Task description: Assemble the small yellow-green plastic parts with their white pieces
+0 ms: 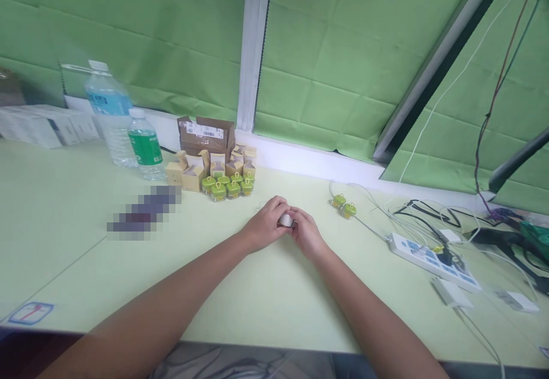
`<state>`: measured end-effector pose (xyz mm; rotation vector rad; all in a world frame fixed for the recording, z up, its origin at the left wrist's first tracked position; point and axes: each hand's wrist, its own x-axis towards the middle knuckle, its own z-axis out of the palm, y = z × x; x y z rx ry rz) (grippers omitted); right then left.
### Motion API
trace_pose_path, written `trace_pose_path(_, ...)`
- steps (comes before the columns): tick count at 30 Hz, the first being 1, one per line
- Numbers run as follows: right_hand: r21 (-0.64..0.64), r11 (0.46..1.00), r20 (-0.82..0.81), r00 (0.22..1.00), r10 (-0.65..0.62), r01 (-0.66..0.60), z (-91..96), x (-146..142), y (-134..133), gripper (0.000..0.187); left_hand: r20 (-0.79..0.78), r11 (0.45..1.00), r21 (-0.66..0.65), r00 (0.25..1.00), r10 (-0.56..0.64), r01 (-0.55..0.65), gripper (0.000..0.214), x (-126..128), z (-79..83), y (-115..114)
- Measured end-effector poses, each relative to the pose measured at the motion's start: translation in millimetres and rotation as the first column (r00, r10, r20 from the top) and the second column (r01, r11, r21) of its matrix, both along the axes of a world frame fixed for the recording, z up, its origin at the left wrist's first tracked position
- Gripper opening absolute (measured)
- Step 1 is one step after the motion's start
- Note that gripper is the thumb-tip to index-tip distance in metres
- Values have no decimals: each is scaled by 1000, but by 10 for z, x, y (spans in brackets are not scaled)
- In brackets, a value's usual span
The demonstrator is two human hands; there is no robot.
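My left hand (pixel 266 226) and my right hand (pixel 307 234) meet above the middle of the table. Between them they grip a small white rounded object (pixel 286 219), its lower part hidden by the fingers. Its kind is too small to make out. Left of my hands stand several small green-lidded clear containers (pixel 218 191) with yellow loops on top. Two more green-lidded containers (pixel 349 211) sit to the right, apart from my right hand.
Opened small cardboard boxes (pixel 193 178) and a larger brown box (pixel 201 133) stand behind the left containers. Further left are a big water bottle (pixel 115 136) and a green-labelled bottle (pixel 146 147). A white power strip (pixel 433 262) and tangled cables lie at right.
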<state>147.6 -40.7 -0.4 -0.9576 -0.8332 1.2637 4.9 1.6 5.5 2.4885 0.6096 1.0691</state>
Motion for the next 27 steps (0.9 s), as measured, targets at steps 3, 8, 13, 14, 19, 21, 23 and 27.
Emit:
trace_pose_path(3,4,1000,28,999,-25,25,27,-26,-26,24,-9,1000,5,1000,-3,3,23,2,12,-10)
trace_pose_path(8,16,998,38,998,-53,52,43,-52,-34,22,-20,999,36,1000,-15,16,23,-1,30,-30)
trace_pose_path(13,24,999,37,998,-47,46,37,-56,-26,22,-29,998,58,1000,-2,3,23,4,16,-33)
trace_pose_path(14,24,999,39,998,-47,46,36,-57,-27,23,-32,998,62,1000,2,0,23,6,12,-31)
trace_pose_path(19,19,1000,15,1000,-15,15,52,-40,-36,25,-9,997,73,1000,25,-24,21,1,9,-23)
trace_pose_path(21,7,1000,-3,1000,5,-5,79,-9,-38,28,31,998,53,999,40,-42,25,-15,18,-25)
trace_pose_path(23,8,1000,3,1000,15,-16,111,33,-41,29,96,998,5,994,57,-58,28,-37,28,-20)
trace_pose_path(27,-21,996,109,990,92,-90,143,109,-49,26,207,994,-94,976,68,-49,25,-74,22,21)
